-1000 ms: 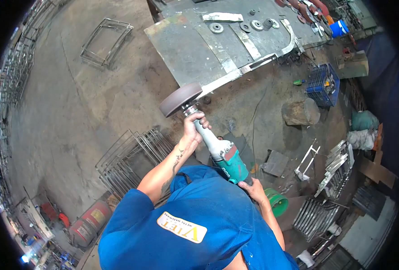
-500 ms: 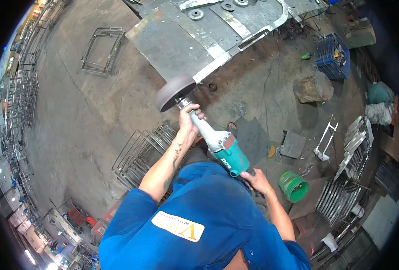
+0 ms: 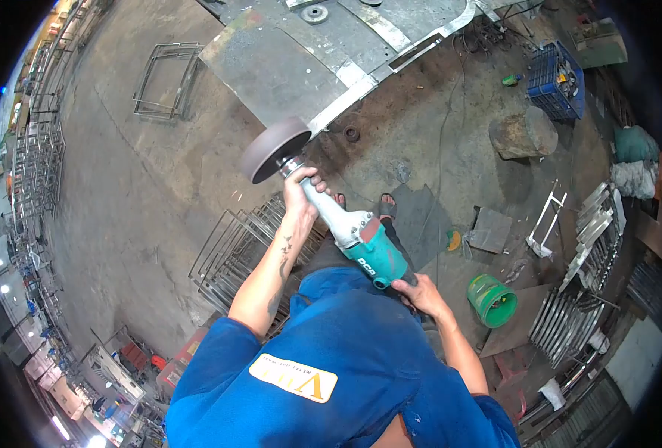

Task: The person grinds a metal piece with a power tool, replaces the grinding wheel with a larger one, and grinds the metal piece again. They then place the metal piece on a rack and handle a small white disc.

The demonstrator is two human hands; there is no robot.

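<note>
A teal and grey straight grinder slants across my front, held in both hands. My left hand wraps round its grey neck, just behind the metal collar. At the rear end, my right hand grips the black handle, with part of the fingers hidden underneath. A thick brown grinding wheel sits on the tip, up and to the left of my left hand. In this view the wheel's right edge lies close to a metal strip on the corner of the work table.
Metal frames are stacked on the floor by my left side. To my right stand a green bucket, a round stump and a blue crate. Metal racks lean farther right. A frame lies at the far left.
The grinder and both hands have shifted slightly to the left in view, the wheel also a little upward. Both hands keep their hold. More of my feet shows below the grinder.
</note>
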